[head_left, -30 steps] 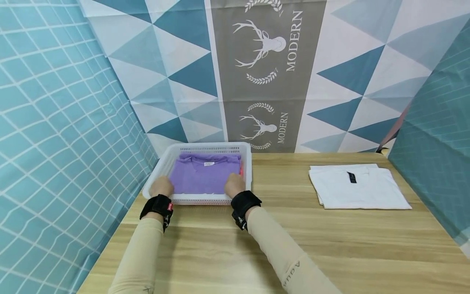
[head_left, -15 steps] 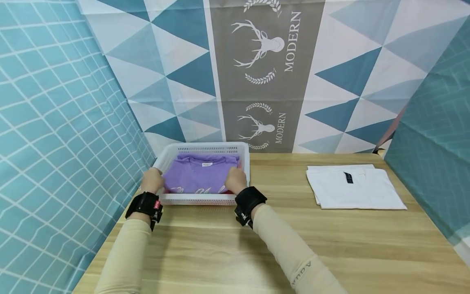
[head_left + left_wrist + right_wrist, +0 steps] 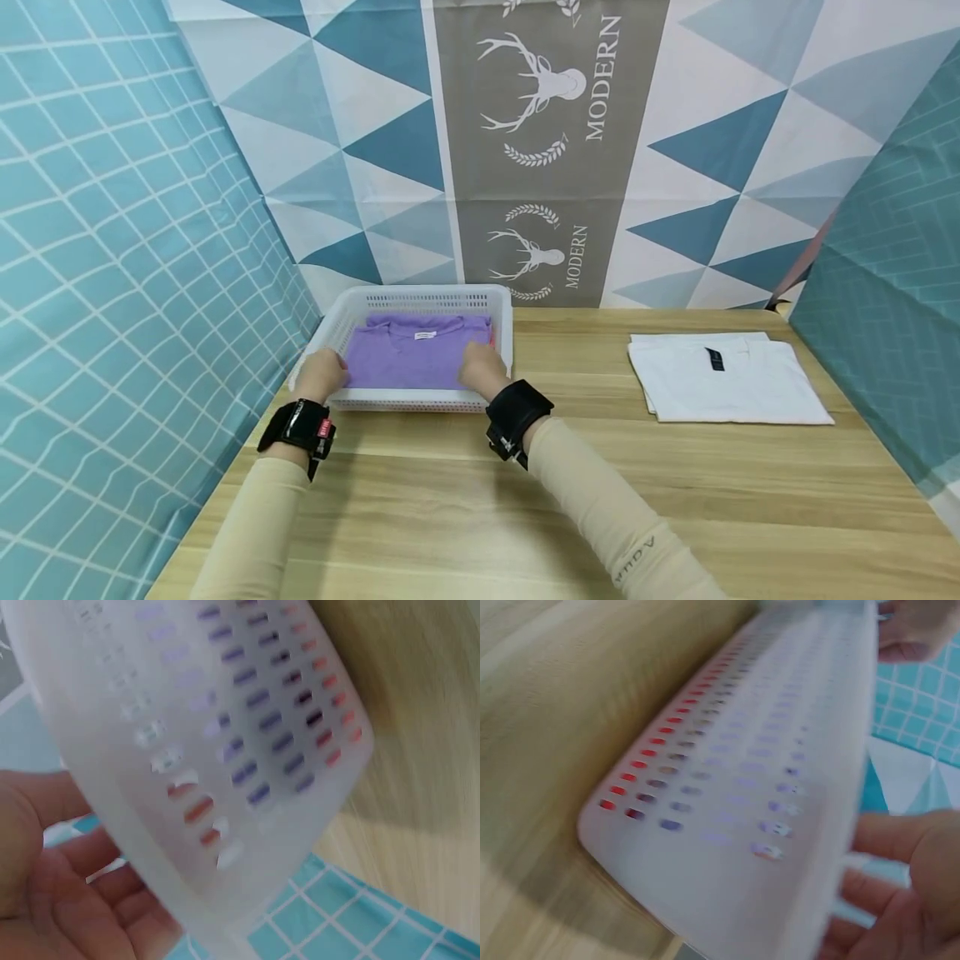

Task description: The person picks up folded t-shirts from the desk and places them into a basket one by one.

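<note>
A folded purple T-shirt [image 3: 414,360] with a white neck label lies in a white perforated plastic basket [image 3: 420,400] at the table's back left. My left hand [image 3: 320,375] reaches over the front left corner, close beside the shirt's left edge. Over the front right, my right hand [image 3: 483,369] overlaps the shirt's corner. From the left wrist, the hand [image 3: 82,892] has its fingertips hidden behind the basket rim. In the right wrist view the hand [image 3: 892,892] likewise disappears behind the rim. I cannot tell whether the fingers pinch the cloth.
A folded white T-shirt [image 3: 731,383] with a black label lies on the right of the wooden table [image 3: 420,508]. Red cloth shows through the basket's lower holes. A blue grid curtain [image 3: 112,250] hangs along the left, close to the basket, and a patterned curtain [image 3: 540,150] behind.
White lettering on the purple T-shirt's front, showing half a second ago, is now out of sight. Both hands have stayed at the basket's front corners, shifting slightly.
</note>
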A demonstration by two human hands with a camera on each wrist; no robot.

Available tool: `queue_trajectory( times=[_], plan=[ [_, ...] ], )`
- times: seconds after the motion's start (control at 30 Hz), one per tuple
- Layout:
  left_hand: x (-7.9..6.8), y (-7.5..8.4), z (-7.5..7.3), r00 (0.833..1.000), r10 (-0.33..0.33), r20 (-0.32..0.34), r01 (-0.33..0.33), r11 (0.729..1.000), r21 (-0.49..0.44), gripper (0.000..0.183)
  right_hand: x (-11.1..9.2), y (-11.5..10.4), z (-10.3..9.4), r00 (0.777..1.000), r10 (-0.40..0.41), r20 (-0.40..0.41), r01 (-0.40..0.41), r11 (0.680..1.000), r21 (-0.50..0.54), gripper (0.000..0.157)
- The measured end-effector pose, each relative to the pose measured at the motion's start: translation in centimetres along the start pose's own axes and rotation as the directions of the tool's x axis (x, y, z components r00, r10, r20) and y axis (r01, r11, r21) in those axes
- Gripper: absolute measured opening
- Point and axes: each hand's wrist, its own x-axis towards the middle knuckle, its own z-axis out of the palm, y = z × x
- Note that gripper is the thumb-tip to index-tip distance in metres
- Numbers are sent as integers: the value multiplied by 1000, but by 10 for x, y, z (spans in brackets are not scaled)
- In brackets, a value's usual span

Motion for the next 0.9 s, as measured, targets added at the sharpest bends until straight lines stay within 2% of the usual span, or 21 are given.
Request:
queue_trajectory(
  times=[0.1, 0.2, 0.33, 0.5, 0.67, 0.73, 0.8, 0.83, 0.9],
  plan=[
    [3, 5, 6, 992, 56, 109, -58, 998, 15, 30, 0, -1, 8, 993, -83, 83, 84, 996, -2, 36],
    [5, 10, 10, 979, 47, 197, -56, 998, 41, 34, -1, -1, 14, 976, -134, 172, 135, 991, 9, 36],
    [9, 13, 12, 962, 23, 272, -42, 997, 67, 38, 1, 0, 19, 954, -121, 275, 126, 992, 0, 54],
    [10, 15, 14, 928, 22, 372, -58, 995, 85, 47, 6, 5, 22, 927, -93, 363, 80, 995, 51, 63],
    [13, 16, 17, 912, 0, 410, -40, 995, 89, 51, 10, 10, 24, 915, -72, 397, 39, 995, 93, 65],
    [20, 12, 20, 909, 12, 416, -63, 992, 108, 51, 10, 10, 24, 916, -73, 393, 39, 995, 96, 66],
    [28, 5, 25, 910, 13, 415, -71, 990, 125, 54, 10, 10, 25, 920, -81, 382, 44, 994, 105, 67],
    [35, -3, 30, 915, 31, 403, -93, 986, 136, 59, 10, 9, 25, 925, -86, 371, 49, 993, 107, 67],
    [41, -8, 33, 920, 26, 392, -96, 983, 158, 62, 9, 8, 23, 938, -97, 333, 56, 989, 133, 67]
  ],
)
